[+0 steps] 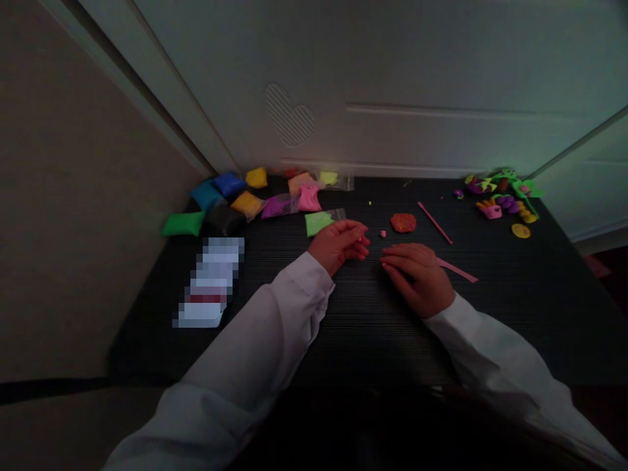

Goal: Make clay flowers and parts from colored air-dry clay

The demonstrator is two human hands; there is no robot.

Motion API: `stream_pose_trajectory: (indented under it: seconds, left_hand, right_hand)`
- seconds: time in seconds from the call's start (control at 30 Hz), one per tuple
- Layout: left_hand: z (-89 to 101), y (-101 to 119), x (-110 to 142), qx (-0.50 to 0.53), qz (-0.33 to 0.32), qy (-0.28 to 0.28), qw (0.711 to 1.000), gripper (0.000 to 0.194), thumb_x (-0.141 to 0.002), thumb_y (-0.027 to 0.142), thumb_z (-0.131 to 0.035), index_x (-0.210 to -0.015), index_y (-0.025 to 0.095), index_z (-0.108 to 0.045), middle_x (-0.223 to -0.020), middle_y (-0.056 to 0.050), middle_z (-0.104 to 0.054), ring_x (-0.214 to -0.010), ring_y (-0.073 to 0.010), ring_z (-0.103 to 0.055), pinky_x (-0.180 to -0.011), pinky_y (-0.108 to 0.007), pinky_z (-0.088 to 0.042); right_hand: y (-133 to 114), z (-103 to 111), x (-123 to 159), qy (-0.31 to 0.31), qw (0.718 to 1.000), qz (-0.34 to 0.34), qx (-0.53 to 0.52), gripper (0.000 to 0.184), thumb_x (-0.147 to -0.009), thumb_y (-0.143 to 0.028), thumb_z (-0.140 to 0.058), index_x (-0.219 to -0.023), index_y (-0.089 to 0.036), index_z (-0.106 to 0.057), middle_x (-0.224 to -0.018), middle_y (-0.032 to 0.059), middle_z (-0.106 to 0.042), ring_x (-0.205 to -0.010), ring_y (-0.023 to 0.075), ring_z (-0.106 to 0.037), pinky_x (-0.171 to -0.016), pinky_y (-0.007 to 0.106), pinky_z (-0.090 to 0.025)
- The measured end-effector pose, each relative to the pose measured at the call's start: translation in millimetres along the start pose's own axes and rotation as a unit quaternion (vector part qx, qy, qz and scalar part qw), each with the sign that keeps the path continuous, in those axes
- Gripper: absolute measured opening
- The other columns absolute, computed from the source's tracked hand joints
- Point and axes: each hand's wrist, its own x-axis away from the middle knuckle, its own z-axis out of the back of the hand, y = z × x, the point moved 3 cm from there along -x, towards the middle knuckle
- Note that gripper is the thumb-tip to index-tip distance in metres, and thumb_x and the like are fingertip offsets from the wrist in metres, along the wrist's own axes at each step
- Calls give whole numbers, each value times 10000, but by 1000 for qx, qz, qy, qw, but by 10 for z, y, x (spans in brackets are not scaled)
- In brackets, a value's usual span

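My left hand (338, 245) is curled above the dark table, thumb and fingers drawn together around a tiny pink bit of modelling clay (361, 239). To its right, my right hand (417, 275) is low over the tabletop, its fingers pressed together; whatever is at the fingertips is too small to make out. A small pink clay lump (383, 233) lies between and just beyond the two hands. Behind my right hand is a flat reddish-orange clay piece (403, 223). A pink flat modelling tool (458, 269) sticks out from beside my right hand, partly hidden by it.
A thin pink stick tool (435, 223) lies farther right. Finished-looking colourful clay figures (505, 196) cluster at the back right, near a yellow disc (521, 231). Bags of coloured clay (230, 185) line the back left. A blurred-out phone (210, 281) lies at left; a white panel (417, 85) stands behind.
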Motion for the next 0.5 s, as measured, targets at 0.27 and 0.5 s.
stream_pose_trajectory:
  seconds: [0.27,0.5]
  left_hand:
    - [1,2,1,-8,2,0,1000,174,-683,250,-577,-785,124,-513,-608,13,-578,-463,-66,-553,-432,-170,-450]
    - [5,0,-3,-5,3,1,1000,180,-678,250,-582,-787,125,-510,-603,17,-577,-459,-65,-552,-427,-168,-445]
  right_hand:
    - [-35,151,-8,-5,933,-140,-332,161,-781,-250,-464,-871,-226,-596,-981,39,-596,-953,170,-530,-860,381,-401]
    - [5,136,-142,-31,805,-206,-555,198,-735,-416,-478,-718,-222,-516,-855,28,-595,-812,180,-579,-750,406,-470]
